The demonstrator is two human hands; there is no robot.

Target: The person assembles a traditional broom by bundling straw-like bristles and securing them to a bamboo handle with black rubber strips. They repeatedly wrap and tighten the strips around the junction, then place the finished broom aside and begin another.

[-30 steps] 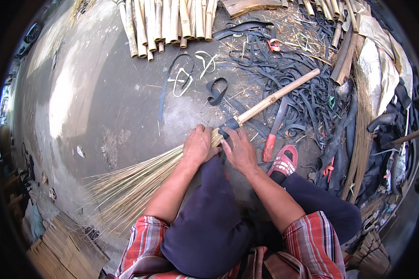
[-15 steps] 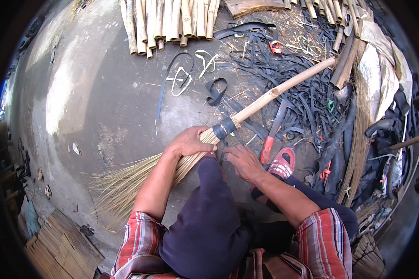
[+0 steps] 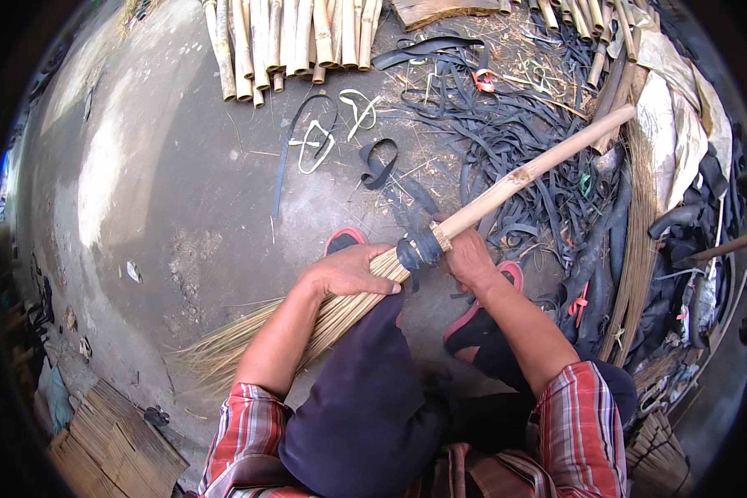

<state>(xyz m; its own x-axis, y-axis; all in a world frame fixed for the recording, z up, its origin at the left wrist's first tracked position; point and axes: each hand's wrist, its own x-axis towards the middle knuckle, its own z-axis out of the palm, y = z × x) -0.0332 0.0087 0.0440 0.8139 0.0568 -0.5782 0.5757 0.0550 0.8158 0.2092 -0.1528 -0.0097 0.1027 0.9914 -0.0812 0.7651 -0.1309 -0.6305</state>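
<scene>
My left hand (image 3: pixel 353 270) lies closed over the top of the broom's bristles (image 3: pixel 307 328), just below the black binding (image 3: pixel 419 249) that ties them to the handle. My right hand (image 3: pixel 471 257) grips the broom right at that binding, on its other side, so the two hands sit close together with the black wrap between them. The broom (image 3: pixel 440 236) lies slantwise across my lap: its pale wooden handle (image 3: pixel 539 166) runs up and away to my right, and the straw bristles fan out down to my left over the concrete floor (image 3: pixel 166 183). My feet in red-edged sandals (image 3: pixel 477 319) rest on the floor under the broom. Past the handle lies a tangle of black rubber strips (image 3: pixel 506 124), with a few loose loops nearer the middle. A row of bamboo sticks (image 3: pixel 290 37) lies along the far edge, and bundles of straw (image 3: pixel 635 249) stand at my right.
</scene>
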